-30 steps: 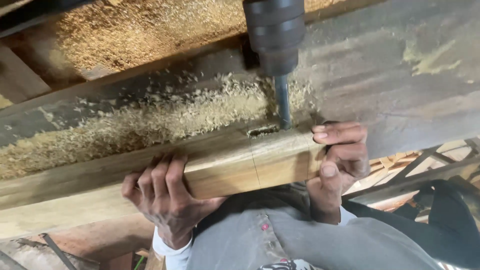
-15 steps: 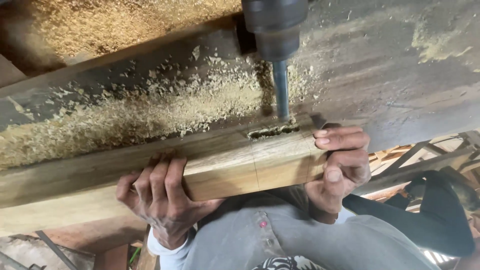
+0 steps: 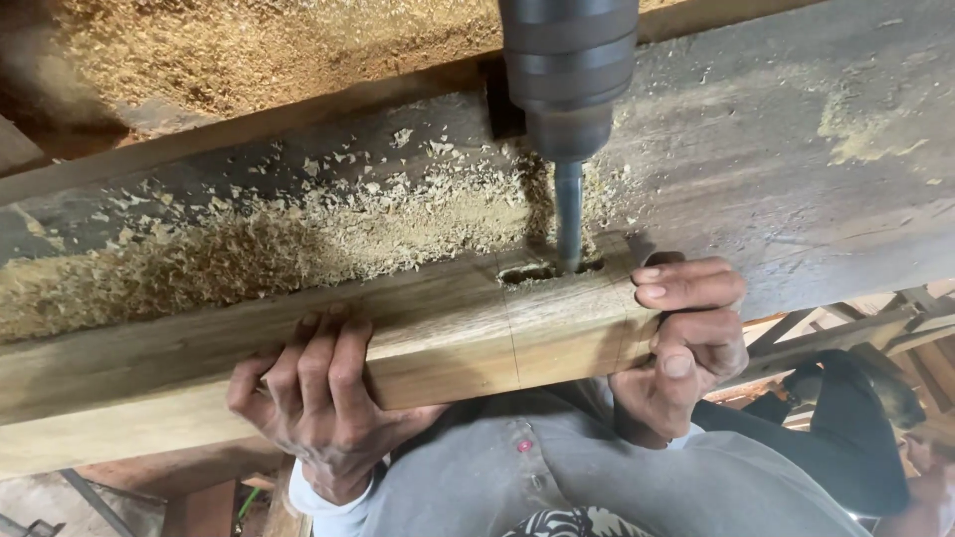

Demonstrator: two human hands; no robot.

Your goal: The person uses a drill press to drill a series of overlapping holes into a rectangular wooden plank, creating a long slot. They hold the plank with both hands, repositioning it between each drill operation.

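Pale wooden beam [image 3: 438,343], slot-cut under drill bit [image 3: 568,219], left hand [image 3: 313,398] and right hand [image 3: 681,343] both clamped on it.

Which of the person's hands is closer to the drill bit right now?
Right. The right hand grips the end of the wooden beam, just beside the drill bit and the slot it cuts. The left hand holds the beam's near face, farther along to the left.

Running off the left edge: beam [image 3: 199,368]. Getting cropped by the top edge: chuck [image 3: 569,70]. Disappearing into the slot [image 3: 549,269]: bit [image 3: 568,214] tip, depth impossible to judge. Hiding behind the beam: left hand [image 3: 313,403] palm and right hand [image 3: 681,343] palm.
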